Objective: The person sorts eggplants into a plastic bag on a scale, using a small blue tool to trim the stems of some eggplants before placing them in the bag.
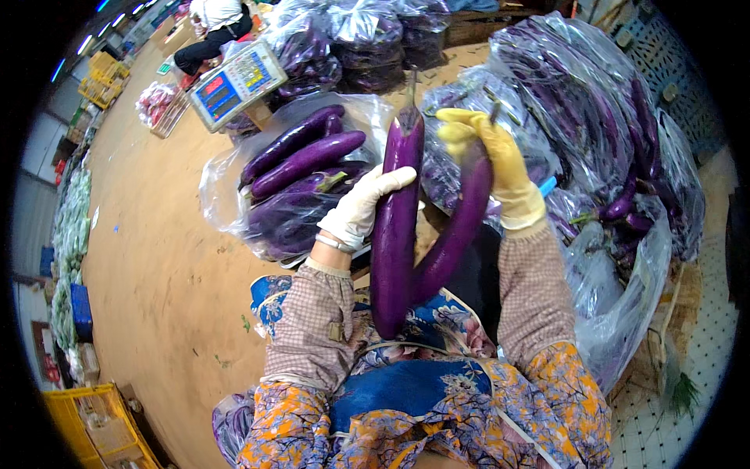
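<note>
My left hand [366, 205], in a white glove, is closed around the middle of a long purple eggplant [398, 234] held upright, stem at the top. In a yellow rubber glove, my right hand [492, 152] holds a second, curved eggplant [460, 228] near its stem end; its lower end lies beside the first one. Motion blurs the right fingertips. Left of my hands, an open clear plastic bag [222, 193] holds several eggplants [310, 164]. Behind that bag stands a digital weighing scale with a lit display [237, 85].
Large plastic bags of eggplants [562, 99] are heaped at the right, and more filled bags [366, 41] stand at the back. A person [217, 29] sits at the upper left near a small basket [170, 114]. A yellow crate [99, 428] stands lower left.
</note>
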A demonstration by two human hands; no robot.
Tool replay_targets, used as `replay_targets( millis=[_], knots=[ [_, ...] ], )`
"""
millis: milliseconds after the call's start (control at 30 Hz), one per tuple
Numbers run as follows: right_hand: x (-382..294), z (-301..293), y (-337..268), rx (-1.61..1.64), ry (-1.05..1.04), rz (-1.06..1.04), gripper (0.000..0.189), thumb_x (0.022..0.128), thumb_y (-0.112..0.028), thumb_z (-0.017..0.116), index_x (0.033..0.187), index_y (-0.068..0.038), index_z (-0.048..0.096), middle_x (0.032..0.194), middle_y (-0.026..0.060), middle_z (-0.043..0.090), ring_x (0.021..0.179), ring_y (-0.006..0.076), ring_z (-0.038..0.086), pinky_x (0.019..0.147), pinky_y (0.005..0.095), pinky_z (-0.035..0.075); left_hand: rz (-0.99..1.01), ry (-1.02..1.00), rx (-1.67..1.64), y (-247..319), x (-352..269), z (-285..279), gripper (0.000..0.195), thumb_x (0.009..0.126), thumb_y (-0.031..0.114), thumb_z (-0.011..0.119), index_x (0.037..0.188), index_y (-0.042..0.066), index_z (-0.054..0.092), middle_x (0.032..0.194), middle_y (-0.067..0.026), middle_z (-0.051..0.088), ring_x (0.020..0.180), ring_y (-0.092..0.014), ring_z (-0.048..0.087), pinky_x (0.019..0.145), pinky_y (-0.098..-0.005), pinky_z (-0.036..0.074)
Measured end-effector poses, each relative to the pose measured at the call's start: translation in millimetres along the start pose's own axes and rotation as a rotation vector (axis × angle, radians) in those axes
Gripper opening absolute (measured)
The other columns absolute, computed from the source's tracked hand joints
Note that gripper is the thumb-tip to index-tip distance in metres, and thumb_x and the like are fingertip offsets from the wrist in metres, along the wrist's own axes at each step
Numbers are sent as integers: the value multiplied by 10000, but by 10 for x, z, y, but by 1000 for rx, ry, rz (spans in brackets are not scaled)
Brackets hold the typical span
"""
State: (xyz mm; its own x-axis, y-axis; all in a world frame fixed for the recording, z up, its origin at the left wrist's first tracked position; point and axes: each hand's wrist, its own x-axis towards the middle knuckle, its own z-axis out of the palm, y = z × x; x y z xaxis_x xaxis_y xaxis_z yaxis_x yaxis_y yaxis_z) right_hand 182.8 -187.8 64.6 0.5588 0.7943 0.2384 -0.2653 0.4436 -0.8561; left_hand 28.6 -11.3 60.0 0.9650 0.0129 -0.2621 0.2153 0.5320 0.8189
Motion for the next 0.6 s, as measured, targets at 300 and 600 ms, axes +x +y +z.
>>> replay_targets(
  millis=[300, 600],
  knots=[
    [-119, 223, 133, -119, 75, -5, 499, 988, -368, 496, 1326, -1, 495, 1172, 83, 642, 1004, 134, 598, 890, 283, 472, -155, -123, 442, -329, -64, 68, 472, 826, 283, 741, 1198, 39, 582, 1064, -7, 613, 953, -122, 553, 878, -295, 437],
    [-313, 453, -60, 127, -45, -79, 481, 996, -331, 470, 1239, 79, 536, 1163, 199, 628, 1061, 246, 622, 940, 357, 472, 304, -192, 545, -436, -88, 164, 942, 656, 261, 869, 1398, 14, 345, 1329, -88, 483, 1211, -220, 453, 1052, -383, 344]
  ],
)
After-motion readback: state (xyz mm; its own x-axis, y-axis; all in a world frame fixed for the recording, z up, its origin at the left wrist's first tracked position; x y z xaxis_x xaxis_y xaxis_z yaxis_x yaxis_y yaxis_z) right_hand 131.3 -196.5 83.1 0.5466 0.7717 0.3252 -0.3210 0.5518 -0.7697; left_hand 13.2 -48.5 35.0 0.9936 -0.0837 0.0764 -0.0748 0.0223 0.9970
